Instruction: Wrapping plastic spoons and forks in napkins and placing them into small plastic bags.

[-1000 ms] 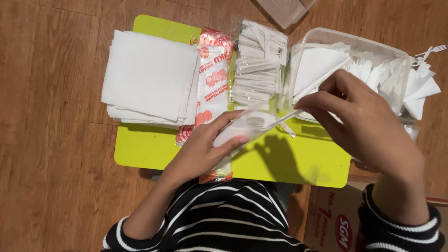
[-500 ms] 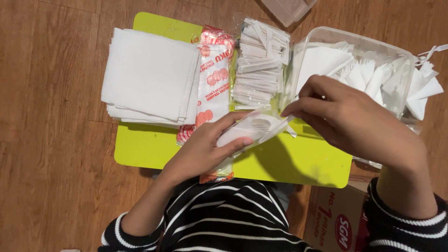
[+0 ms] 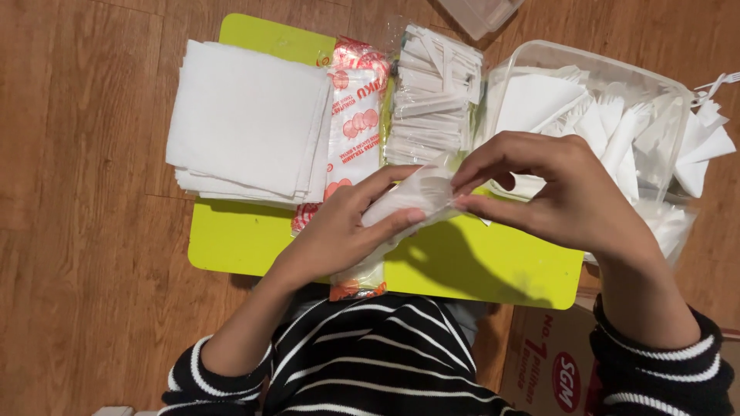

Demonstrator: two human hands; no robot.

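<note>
Both hands are meeting over the middle of the lime-green worktop, near its front edge. Left hand is gripping a folded white napkin, with fingers curled over it and the thumb pressing from below. Right hand is pinching the napkin's right end, its fingertips closed together on the paper; something pale seems to be lying inside the fold, but what it is cannot be told.

At the worktop's back-left corner a stack of flat white napkins is sitting square. Just beside it, a long clear packet with red and orange printing is lying from the back edge to the front edge, passing under the left hand. Next to that, at the back edge, a clear bag of white wrapped sticks is resting. At the right edge a clear plastic tub is holding many folded white napkins. Below the front-right corner a brown cardboard box with a red oval label is standing on the wooden floor.
</note>
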